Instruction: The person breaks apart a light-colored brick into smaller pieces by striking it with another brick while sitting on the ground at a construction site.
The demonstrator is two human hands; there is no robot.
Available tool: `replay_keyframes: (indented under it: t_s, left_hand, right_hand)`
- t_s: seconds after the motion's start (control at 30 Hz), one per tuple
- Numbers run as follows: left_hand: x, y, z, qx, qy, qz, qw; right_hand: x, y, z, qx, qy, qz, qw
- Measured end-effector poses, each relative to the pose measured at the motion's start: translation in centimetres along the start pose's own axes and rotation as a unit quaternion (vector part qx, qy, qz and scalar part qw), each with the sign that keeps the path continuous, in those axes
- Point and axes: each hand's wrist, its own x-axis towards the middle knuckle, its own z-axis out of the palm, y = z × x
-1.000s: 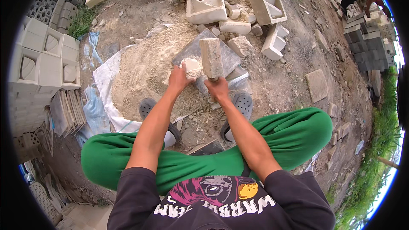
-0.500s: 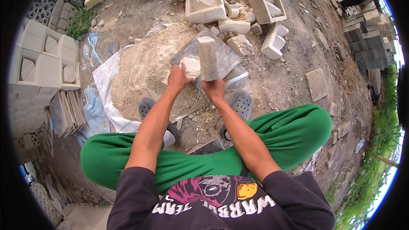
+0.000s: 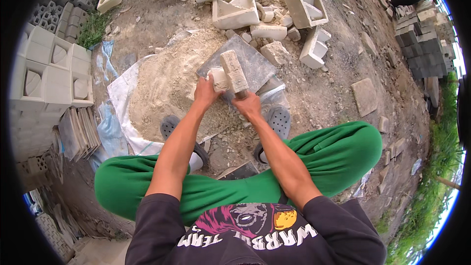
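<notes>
Currently, right hand (image 3: 248, 104): closed round handle of mallet (image 3: 234, 72)
Left hand (image 3: 207, 91): curled against pale chunk (image 3: 217, 80), tightness unclear
Pale chunk: near left corner of dark plate (image 3: 260, 70), beside mallet head

Open yard here, with dry brown dirt (image 3: 338, 108) underfoot. On the left, cream-coloured blocks (image 3: 58, 86) are stacked into a wall, and grey vent blocks (image 3: 46, 14) are piled farther back, near a patch of weeds (image 3: 92, 30). Over on the right stands a stack of grey concrete blocks (image 3: 417, 44); tall green grass (image 3: 434, 167) lines that edge. The daylight falls soft and even.
</notes>
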Motion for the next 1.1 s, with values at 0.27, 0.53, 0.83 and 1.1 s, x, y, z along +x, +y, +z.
replay_keyframes:
  t_s: [0.27, 0.53, 0.83, 1.1]
  left_hand:
    - [-0.1, 0.8, -0.4, -0.018, -0.022, -0.013, 1.0]
    - [0.2, 0.8, -0.6, 0.008, -0.031, -0.036, 0.999]
    - [0.3, 0.7, -0.3, -0.001, -0.016, -0.028, 0.999]
    - [0.0, 0.8, -0.4, -0.007, -0.025, -0.039, 0.999]
  right_hand:
    - [2.0, -2.6, -1.0, 0.054, 0.077, -0.137, 0.986]
    - [1.6, 2.0, 0.3, -0.065, -0.068, 0.119, 0.988]
    - [1.8, 3.2, 0.9, 0.003, -0.053, 0.086, 0.995]
    - [2.4, -0.8, -1.0, 0.104, 0.035, -0.021, 0.994]
